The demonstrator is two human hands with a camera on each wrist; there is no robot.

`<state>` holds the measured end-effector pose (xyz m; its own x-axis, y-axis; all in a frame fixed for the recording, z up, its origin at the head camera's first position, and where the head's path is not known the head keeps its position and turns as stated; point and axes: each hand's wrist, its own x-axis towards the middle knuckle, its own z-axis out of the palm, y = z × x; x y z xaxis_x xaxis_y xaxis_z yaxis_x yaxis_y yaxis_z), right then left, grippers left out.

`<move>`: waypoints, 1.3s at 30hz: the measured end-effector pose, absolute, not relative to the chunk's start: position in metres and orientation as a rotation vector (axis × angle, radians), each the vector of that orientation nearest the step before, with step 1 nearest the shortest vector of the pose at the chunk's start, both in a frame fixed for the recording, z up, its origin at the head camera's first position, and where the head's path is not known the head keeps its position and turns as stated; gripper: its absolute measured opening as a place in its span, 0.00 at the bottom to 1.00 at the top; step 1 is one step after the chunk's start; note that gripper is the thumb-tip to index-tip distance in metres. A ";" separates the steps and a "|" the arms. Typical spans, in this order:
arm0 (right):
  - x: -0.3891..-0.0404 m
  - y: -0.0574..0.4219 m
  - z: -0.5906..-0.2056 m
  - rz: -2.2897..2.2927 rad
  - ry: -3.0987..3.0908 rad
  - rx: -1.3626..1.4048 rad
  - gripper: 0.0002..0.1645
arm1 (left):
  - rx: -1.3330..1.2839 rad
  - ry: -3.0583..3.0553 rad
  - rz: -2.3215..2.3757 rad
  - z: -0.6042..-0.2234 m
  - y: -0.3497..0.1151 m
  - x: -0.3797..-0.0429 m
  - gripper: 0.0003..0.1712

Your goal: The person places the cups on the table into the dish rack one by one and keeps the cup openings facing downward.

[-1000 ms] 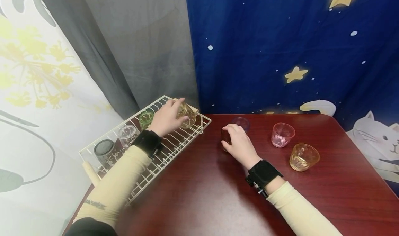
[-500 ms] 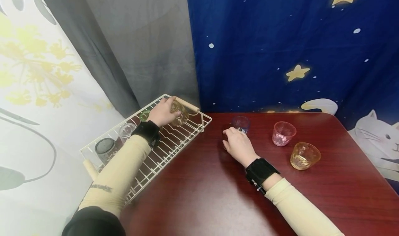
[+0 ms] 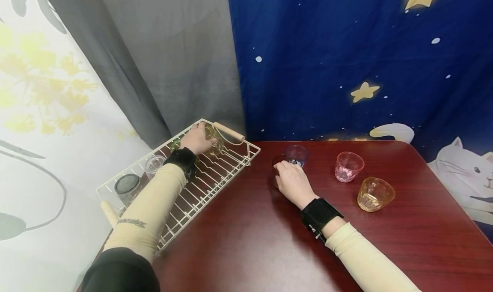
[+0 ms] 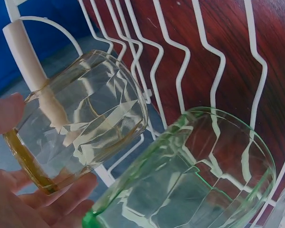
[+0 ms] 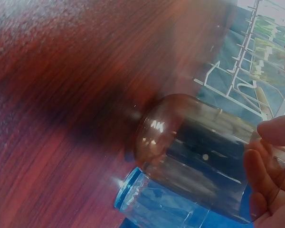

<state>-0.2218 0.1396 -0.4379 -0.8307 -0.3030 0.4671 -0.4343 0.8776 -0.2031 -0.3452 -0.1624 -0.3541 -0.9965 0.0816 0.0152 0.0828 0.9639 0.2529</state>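
In the left wrist view my left hand (image 3: 197,139) grips a pale amber glass (image 4: 92,111) by its thick base, thumb on one side and fingers on the other. Its rim faces down toward the wires of the white rack (image 3: 215,188). Right beside it in the rack is an upturned green glass (image 4: 213,175). On the table, my right hand (image 3: 295,183) holds a brown see-through glass (image 5: 194,142) near its rim, the base toward the tabletop. A blue glass (image 5: 156,199) stands close against it, behind the hand in the head view.
A clear glass (image 3: 155,163) and a grey glass (image 3: 128,185) sit upturned toward the rack's near end. To the right on the dark red table (image 3: 246,240) stand a pink glass (image 3: 348,168) and a yellow glass (image 3: 375,194). The rack has wooden handles (image 3: 229,131).
My left hand has moved left and down along the rack with the amber glass, bringing it beside the green one. The right hand stays at the brown glass, barely shifted.
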 end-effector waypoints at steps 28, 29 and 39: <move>-0.221 0.138 -0.445 0.381 -2.576 0.569 0.13 | -0.040 -3.112 -0.051 -0.366 -0.179 -0.358 0.43; -0.221 0.139 -0.445 0.380 -2.577 0.566 0.13 | -0.044 -3.108 -0.050 -0.365 -0.178 -0.357 0.43; -0.222 0.143 -0.444 0.371 -2.561 0.576 0.11 | -0.093 -3.079 -0.062 -0.367 -0.172 -0.360 0.43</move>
<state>-0.2216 0.1425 -0.4439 -0.7933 -0.3291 0.5123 -0.4608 0.8744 -0.1518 -0.3600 -0.1723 -0.3668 -0.9963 0.0592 0.0619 0.0617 0.9973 0.0386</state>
